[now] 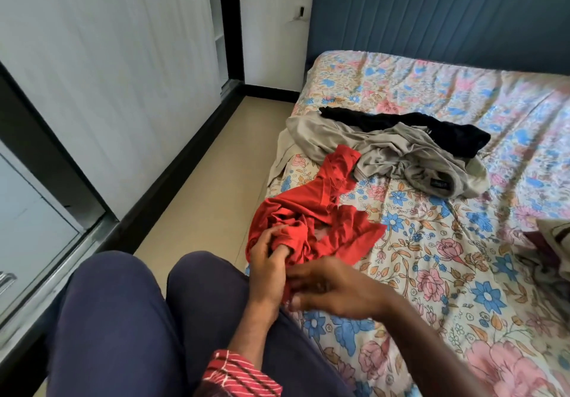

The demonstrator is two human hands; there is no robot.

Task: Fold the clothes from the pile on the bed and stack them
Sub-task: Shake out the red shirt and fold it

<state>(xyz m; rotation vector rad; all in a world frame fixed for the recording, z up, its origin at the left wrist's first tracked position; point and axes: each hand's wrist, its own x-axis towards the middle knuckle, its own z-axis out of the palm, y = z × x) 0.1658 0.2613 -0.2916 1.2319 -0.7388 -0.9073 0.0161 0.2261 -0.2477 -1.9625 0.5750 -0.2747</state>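
A crumpled red garment (311, 208) lies at the near left edge of the bed (447, 261), which has a floral sheet. My left hand (268, 258) grips a bunched part of the red cloth at its near end. Just to the right, my right hand (330, 285) is blurred, with its fingers curled at the red fabric's lower edge. Farther back on the bed lies a rumpled grey garment (394, 153). A black garment (431, 128) stretches across behind it.
A blue padded headboard (447, 11) stands behind the bed. White wardrobe doors (108, 66) with black frames line the left side across a narrow strip of beige floor (209, 187). More cloth (555, 242) shows at the right edge. My dark-trousered knees (138, 319) are at the bottom.
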